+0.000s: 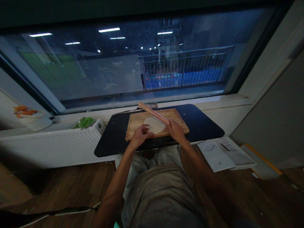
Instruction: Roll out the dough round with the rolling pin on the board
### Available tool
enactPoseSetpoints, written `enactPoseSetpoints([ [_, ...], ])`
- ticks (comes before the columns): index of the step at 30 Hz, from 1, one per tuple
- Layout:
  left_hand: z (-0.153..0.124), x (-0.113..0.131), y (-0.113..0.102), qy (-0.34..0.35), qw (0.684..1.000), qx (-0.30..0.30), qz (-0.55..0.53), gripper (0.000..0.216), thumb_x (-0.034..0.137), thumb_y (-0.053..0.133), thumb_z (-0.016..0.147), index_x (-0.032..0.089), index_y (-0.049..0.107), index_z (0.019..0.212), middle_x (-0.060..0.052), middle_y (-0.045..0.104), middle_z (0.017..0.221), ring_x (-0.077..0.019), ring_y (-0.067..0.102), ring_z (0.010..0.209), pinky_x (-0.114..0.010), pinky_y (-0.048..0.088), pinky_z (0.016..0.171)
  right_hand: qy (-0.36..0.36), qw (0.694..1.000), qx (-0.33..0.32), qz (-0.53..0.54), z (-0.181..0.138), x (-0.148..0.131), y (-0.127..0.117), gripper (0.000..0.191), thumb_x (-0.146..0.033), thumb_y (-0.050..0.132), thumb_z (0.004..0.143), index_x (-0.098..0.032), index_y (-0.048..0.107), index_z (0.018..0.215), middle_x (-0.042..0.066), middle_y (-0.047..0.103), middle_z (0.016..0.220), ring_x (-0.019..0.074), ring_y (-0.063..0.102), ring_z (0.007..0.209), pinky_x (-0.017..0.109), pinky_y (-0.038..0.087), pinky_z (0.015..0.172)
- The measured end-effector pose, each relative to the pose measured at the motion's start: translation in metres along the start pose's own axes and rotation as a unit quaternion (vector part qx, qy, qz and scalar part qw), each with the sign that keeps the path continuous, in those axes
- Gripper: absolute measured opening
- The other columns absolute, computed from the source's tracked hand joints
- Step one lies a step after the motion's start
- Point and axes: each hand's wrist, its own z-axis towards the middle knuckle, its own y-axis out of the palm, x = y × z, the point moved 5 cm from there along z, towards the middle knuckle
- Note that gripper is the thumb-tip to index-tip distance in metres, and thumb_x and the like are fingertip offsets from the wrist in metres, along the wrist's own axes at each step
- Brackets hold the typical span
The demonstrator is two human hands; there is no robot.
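A pale, flat round of dough [156, 126] lies on a wooden cutting board [133, 122]. My right hand [175, 130] is closed around the near end of a wooden rolling pin [154, 113]. The pin slants from that hand up and left across the far part of the dough, its far end reaching past the board's back edge. At the dough's left side is my left hand [140, 135], its thumb and fingers apart and the fingertips at the dough's edge. Whether those fingertips press on the dough is too small to tell.
The board sits on a dark table [201, 123] against a window. A ribbed radiator [68, 145] with a green cloth-like item [85, 122] on it stands left, near a white pot [34, 122]. At the right lies an open white box [218, 155]. A cable runs behind the board.
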Motion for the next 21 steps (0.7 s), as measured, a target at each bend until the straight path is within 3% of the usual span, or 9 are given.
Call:
enactPoseSetpoints([
  [4, 0.000, 0.006, 0.001, 0.036, 0.996, -0.024, 0.077, 0.039, 0.025, 0.085, 0.089, 0.018, 0.079, 0.127, -0.008, 0.080, 0.108, -0.0203, 0.074, 0.087, -0.037, 0.062, 0.088, 0.024, 1.000, -0.005, -0.018, 0.000, 0.002, -0.001, 0.049, -0.047, 0.032, 0.121, -0.018, 0.069, 0.134, 0.016, 0.082, 0.118, 0.0310, 0.077, 0.112, 0.036, 0.054, 0.093],
  [7, 0.001, 0.014, -0.004, 0.094, 0.980, -0.054, 0.166, 0.026, 0.024, 0.079, 0.096, 0.018, 0.082, 0.122, -0.010, 0.083, 0.109, -0.0239, 0.075, 0.097, -0.041, 0.061, 0.097, 0.022, 1.000, -0.002, -0.016, -0.001, 0.003, -0.001, 0.050, -0.048, 0.032, 0.122, -0.017, 0.069, 0.136, 0.016, 0.083, 0.117, 0.0303, 0.077, 0.111, 0.035, 0.054, 0.094],
  [12, 0.005, 0.030, -0.008, 0.213, 0.921, -0.130, 0.300, 0.017, 0.025, 0.070, 0.106, 0.020, 0.084, 0.113, -0.012, 0.084, 0.119, -0.0280, 0.071, 0.117, -0.045, 0.055, 0.111, 0.018, 1.000, 0.001, 0.003, -0.002, 0.001, -0.001, 0.048, -0.047, 0.032, 0.121, -0.018, 0.068, 0.136, 0.017, 0.082, 0.123, 0.0302, 0.076, 0.116, 0.035, 0.055, 0.096],
  [16, 0.007, 0.034, -0.007, 0.253, 0.881, -0.165, 0.365, 0.018, 0.027, 0.068, 0.108, 0.021, 0.085, 0.108, -0.012, 0.083, 0.120, -0.0292, 0.069, 0.119, -0.046, 0.054, 0.110, 0.039, 0.999, -0.003, 0.023, -0.003, 0.001, -0.003, 0.046, -0.047, 0.033, 0.121, -0.018, 0.066, 0.135, 0.018, 0.081, 0.122, 0.0320, 0.076, 0.117, 0.038, 0.055, 0.097],
  [21, 0.002, 0.030, -0.005, 0.274, 0.896, -0.128, 0.324, 0.021, 0.027, 0.066, 0.110, 0.020, 0.085, 0.114, -0.012, 0.082, 0.123, -0.0263, 0.070, 0.117, -0.043, 0.057, 0.109, 0.072, 0.988, -0.029, 0.131, 0.003, 0.005, 0.001, 0.038, -0.046, 0.035, 0.119, -0.021, 0.060, 0.133, 0.013, 0.081, 0.114, 0.0284, 0.078, 0.104, 0.037, 0.057, 0.093],
])
